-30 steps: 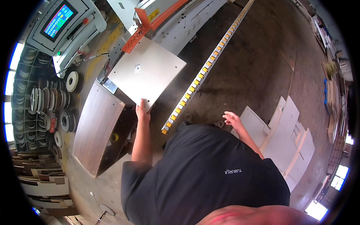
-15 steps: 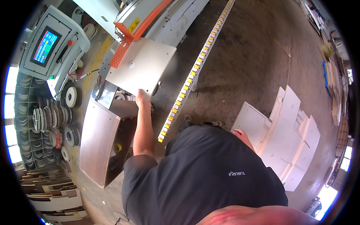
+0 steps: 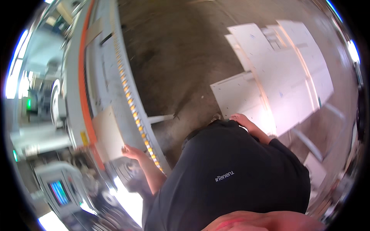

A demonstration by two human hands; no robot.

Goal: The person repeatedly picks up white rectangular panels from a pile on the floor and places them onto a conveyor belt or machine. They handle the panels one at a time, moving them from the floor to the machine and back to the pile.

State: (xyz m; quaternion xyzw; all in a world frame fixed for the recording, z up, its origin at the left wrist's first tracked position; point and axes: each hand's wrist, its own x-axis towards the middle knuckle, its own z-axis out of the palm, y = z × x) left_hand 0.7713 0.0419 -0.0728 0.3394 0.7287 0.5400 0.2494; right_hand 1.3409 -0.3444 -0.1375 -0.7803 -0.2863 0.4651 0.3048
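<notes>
At the left, my left hand is closed on the near edge of a pale flat panel. This panel lies on the machine bed against the orange guard. Beside it runs a rail of yellow and white rollers. My right hand hangs low in front of my body, fingers loosely bent with nothing seen in them. It is nearest to the stack of white panels; whether it touches them I cannot tell. The left side of the picture is smeared by motion.
A control box with a lit screen stands at the lower left, with rolls of edging near it. The long machine body stretches away on the left. Brown concrete floor lies between the rollers and the stack.
My view has turned, so the machine now runs up the left and the stack sits higher. The panel lies farther along the orange guard, my left hand still at its edge.
</notes>
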